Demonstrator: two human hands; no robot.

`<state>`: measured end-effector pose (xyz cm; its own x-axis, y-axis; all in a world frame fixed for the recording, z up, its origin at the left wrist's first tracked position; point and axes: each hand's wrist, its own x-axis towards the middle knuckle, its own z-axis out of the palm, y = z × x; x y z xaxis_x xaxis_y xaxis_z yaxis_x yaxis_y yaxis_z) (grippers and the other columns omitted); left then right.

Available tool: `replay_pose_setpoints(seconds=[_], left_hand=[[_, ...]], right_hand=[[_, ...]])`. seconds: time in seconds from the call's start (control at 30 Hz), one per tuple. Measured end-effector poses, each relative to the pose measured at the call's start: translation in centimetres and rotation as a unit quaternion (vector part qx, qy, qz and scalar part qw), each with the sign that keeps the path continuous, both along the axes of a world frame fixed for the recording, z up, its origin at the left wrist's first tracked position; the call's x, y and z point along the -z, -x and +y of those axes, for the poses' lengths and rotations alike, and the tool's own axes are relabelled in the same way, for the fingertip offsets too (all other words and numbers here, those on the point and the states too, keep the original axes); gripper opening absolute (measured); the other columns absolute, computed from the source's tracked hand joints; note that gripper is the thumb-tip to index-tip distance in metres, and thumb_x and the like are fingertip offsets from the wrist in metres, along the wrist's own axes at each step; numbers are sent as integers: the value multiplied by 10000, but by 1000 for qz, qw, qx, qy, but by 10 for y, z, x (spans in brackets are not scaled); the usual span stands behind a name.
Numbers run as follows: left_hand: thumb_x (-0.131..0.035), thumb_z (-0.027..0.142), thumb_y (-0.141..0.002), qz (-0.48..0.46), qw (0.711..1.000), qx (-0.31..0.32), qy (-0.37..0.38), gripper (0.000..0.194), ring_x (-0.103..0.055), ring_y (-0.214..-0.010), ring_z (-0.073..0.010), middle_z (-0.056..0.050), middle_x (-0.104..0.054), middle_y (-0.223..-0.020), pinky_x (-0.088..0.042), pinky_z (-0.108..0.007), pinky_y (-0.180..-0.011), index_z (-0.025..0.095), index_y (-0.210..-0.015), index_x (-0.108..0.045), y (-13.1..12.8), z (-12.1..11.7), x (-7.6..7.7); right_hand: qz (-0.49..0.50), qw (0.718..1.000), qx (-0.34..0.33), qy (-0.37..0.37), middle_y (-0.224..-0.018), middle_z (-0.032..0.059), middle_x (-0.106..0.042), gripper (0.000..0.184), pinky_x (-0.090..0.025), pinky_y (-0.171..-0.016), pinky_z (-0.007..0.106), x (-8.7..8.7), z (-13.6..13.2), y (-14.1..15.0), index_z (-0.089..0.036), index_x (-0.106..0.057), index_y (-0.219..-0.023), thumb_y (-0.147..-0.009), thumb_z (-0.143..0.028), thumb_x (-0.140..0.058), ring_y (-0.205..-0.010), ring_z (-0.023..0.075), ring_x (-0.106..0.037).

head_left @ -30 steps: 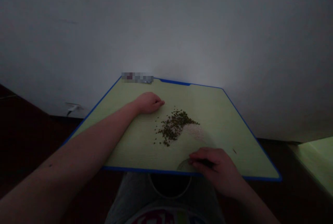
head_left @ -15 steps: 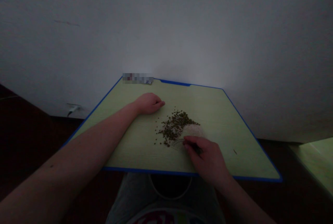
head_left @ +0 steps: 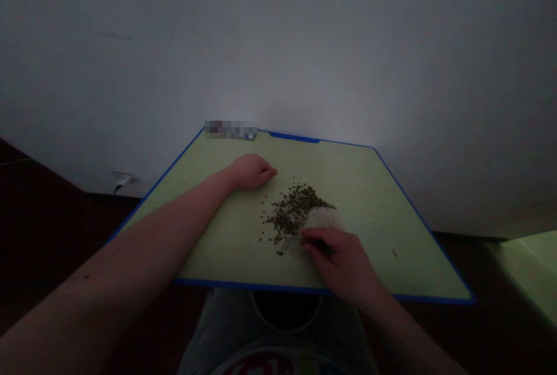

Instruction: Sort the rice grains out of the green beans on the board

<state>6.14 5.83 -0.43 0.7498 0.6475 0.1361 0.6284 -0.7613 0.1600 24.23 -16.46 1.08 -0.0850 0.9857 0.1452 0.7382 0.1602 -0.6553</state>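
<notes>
A spread of small dark green-brown beans or seeds [head_left: 292, 212] lies on the pale table [head_left: 217, 253], against a pile of pale, rice-like grains [head_left: 322, 216]. My right hand [head_left: 343, 262] is at the pile's near edge, thumb and fingers pinched together low on the table; what is between them, if anything, is too small and dark to tell. Thin pale grains [head_left: 292, 244] lie in curved streaks left of its fingertips. My left hand [head_left: 253, 172] rests closed on the table beyond and left of the beans, touching none of them; nothing shows in it.
The folding-style table has a blue rim [head_left: 296, 138] and stands against a wall [head_left: 304, 44]. A blurred-out flat item [head_left: 230, 130] lies at its far left corner. A thin dark sliver [head_left: 394, 253] is at the right. Below the near edge, a dark round container [head_left: 287, 310] sits between the legs.
My right hand has shifted slightly left and its fingertips sit a little closer together. A few dark beans have moved down toward the near edge. My left hand stays put.
</notes>
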Motion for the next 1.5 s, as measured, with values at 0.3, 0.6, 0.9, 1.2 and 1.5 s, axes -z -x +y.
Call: replay_pose_setpoints(seconds=[0.3, 0.6, 0.9, 1.2, 1.5], left_hand=[[-241, 539, -817, -5, 1000, -5, 8, 558, -354, -489, -119, -45, -514, -537, -217, -289, -529, 155, -585, -573, 0, -1, -1], [-241, 538, -817, -4, 1000, -1, 12, 557, -357, -479, -116, -46, -525, -531, -212, -284, -519, 155, -581, -570, 1, 0, -1], [-234, 539, -818, 2, 1000, -4, 2, 572, -390, -499, -125, -60, -555, -564, -222, -285, -528, 152, -617, -605, 1, 0, 0], [-240, 558, -811, -10, 1000, -5, 8, 573, -351, -485, -116, -54, -536, -548, -205, -285, -517, 153, -583, -575, 1, 1, 2], [-234, 545, -818, 4, 1000, -7, -2, 570, -397, -507, -125, -62, -569, -583, -224, -280, -521, 155, -608, -592, 2, 3, 4]], right_hand=[[0, 999, -39, 3, -904, 19, -680, 229, -465, -750, 297, -3, 12, 12, -223, -642, -970, -791, -176, -507, -811, 158, -612], [22, 984, -179, 0, -909, 24, -638, 243, -421, -801, 280, -14, 13, 31, -192, -609, -935, -804, -76, -440, -875, 143, -555], [24, 981, -190, 35, -888, 8, -612, 234, -414, -779, 256, -17, 5, 17, -196, -592, -898, -787, -46, -449, -847, 123, -536], [34, 989, -135, 55, -898, 19, -615, 199, -425, -760, 276, -14, -7, 7, -203, -585, -908, -820, -104, -436, -843, 135, -546], [40, 992, -107, 53, -873, 21, -619, 194, -446, -735, 282, -10, -14, -2, -212, -582, -907, -823, -126, -430, -825, 142, -554]])
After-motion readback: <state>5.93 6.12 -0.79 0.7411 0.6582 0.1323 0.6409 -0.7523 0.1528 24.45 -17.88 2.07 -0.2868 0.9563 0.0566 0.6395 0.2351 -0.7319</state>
